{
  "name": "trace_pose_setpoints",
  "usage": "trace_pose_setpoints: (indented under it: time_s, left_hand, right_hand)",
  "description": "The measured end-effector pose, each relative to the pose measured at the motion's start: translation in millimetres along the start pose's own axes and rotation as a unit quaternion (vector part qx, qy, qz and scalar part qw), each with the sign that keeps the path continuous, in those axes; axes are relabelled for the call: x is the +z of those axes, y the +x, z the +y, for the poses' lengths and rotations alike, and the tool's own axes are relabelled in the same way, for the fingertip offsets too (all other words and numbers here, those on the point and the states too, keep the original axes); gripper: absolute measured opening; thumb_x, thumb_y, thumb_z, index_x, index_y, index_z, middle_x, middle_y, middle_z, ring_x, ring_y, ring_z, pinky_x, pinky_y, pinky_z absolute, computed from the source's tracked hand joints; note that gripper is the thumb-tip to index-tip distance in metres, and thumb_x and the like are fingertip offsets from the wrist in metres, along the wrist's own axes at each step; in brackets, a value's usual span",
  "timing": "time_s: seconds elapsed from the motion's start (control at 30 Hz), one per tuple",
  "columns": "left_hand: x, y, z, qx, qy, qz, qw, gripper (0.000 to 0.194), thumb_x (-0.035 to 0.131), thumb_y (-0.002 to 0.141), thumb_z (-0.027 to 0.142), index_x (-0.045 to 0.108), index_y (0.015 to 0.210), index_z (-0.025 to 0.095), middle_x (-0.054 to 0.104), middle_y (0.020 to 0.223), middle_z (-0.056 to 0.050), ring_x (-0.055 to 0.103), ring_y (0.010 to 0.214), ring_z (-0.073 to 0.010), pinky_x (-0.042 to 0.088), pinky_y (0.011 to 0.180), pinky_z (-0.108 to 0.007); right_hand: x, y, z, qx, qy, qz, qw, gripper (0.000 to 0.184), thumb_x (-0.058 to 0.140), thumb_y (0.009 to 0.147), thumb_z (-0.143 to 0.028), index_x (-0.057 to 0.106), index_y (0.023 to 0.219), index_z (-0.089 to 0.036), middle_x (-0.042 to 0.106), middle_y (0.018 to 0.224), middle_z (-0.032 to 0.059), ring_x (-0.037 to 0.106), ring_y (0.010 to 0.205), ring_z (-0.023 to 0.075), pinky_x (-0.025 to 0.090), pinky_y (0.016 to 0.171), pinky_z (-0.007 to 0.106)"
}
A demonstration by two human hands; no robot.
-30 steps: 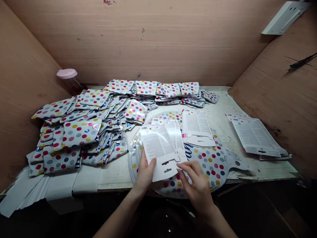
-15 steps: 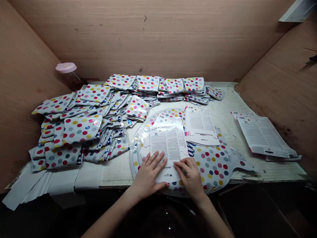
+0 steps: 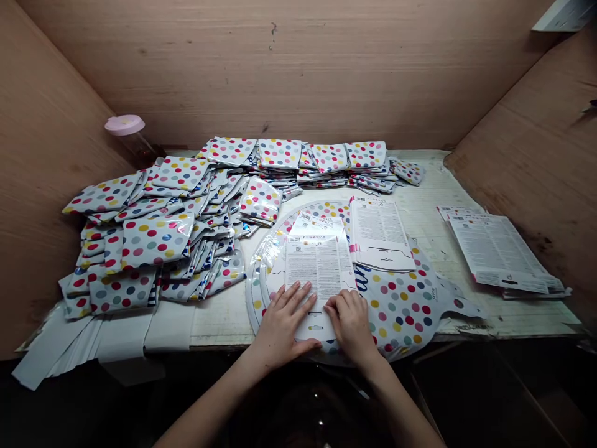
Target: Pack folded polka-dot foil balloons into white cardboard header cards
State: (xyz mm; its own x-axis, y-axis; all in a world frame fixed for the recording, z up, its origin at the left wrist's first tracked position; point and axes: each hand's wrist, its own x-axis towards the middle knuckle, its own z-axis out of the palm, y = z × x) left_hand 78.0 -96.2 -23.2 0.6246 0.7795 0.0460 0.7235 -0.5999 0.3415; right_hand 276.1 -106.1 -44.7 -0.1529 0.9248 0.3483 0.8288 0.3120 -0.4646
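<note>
My left hand point(image 3: 285, 320) lies flat with its fingers spread on a white printed card point(image 3: 311, 264) that has a hanging slot. My right hand point(image 3: 349, 320) is closed in a pinch at the lower right edge of this card; its fingertips are partly hidden. Beneath is a large flat foil balloon point(image 3: 401, 305) with coloured dots and dark blue lettering, partly covered by cards. Another card point(image 3: 321, 224) sticks out behind the one under my hands. To the right, a small stack of printed cards point(image 3: 380, 233) rests on the balloon.
Many folded dotted foil packets point(image 3: 156, 239) are heaped at the left, and more stacks point(image 3: 280, 154) line the back. More printed cards point(image 3: 504, 252) lie at the right. White paper strips point(image 3: 125, 342) overhang the front left edge. A pink-lidded bottle point(image 3: 125, 126) stands back left, by wooden walls.
My right hand's fingers have curled in more at the card's edge. My left hand stays flat on the card. The whole view has shifted slightly.
</note>
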Motion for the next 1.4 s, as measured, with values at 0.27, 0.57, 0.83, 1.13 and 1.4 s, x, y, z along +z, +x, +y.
trace_pose_setpoints:
  time_s: [0.27,0.57,0.83,1.13,1.4]
  left_hand:
    - [-0.8,0,0,0.013,-0.020,0.016,1.000,0.104,0.058,0.072,0.074,0.020,0.152,0.020,0.029,0.156,-0.012,0.024,0.143,-0.0334,0.019,0.115,-0.053]
    - [4.5,-1,-1,-0.004,-0.016,0.029,0.999,0.110,0.058,0.070,0.076,0.015,0.153,0.018,0.031,0.156,-0.012,0.027,0.142,-0.0333,0.021,0.115,-0.049]
    - [3.9,-2,0,-0.005,-0.005,0.037,0.999,0.112,0.059,0.069,0.076,0.014,0.153,0.018,0.034,0.154,-0.011,0.030,0.140,-0.0329,0.022,0.114,-0.048]
    - [2.6,-1,1,-0.005,-0.008,0.037,0.999,0.109,0.059,0.070,0.074,0.015,0.153,0.018,0.034,0.154,-0.011,0.031,0.140,-0.0336,0.022,0.113,-0.048]
    - [3.7,-2,0,-0.004,-0.009,0.030,0.999,0.107,0.058,0.072,0.073,0.015,0.153,0.018,0.033,0.155,-0.011,0.030,0.140,-0.0333,0.023,0.113,-0.049]
  right_hand:
    - [-14,-19,-13,0.012,0.047,-0.013,0.999,0.015,0.041,0.097,-0.017,0.055,0.094,-0.021,0.058,0.089,0.0058,0.053,0.087,0.0219,0.034,0.080,0.038]
    - [-4,-4,-5,0.038,0.078,0.027,0.996,0.016,0.050,0.094,-0.021,0.056,0.079,-0.020,0.056,0.078,0.0025,0.051,0.077,0.0196,0.035,0.072,0.035]
    - [-1,-11,-6,0.007,0.002,0.010,1.000,0.015,0.045,0.095,-0.019,0.053,0.082,-0.020,0.056,0.081,0.0042,0.050,0.079,0.0211,0.033,0.076,0.037]
    - [-1,-8,-4,0.033,0.025,0.036,0.998,0.015,0.046,0.095,-0.020,0.057,0.084,-0.021,0.058,0.081,0.0033,0.053,0.081,0.0203,0.034,0.076,0.035]
    - [-8,-16,-14,-0.042,-0.021,-0.026,0.999,0.021,0.037,0.095,-0.014,0.052,0.081,-0.018,0.056,0.081,0.0055,0.051,0.079,0.0212,0.031,0.077,0.039]
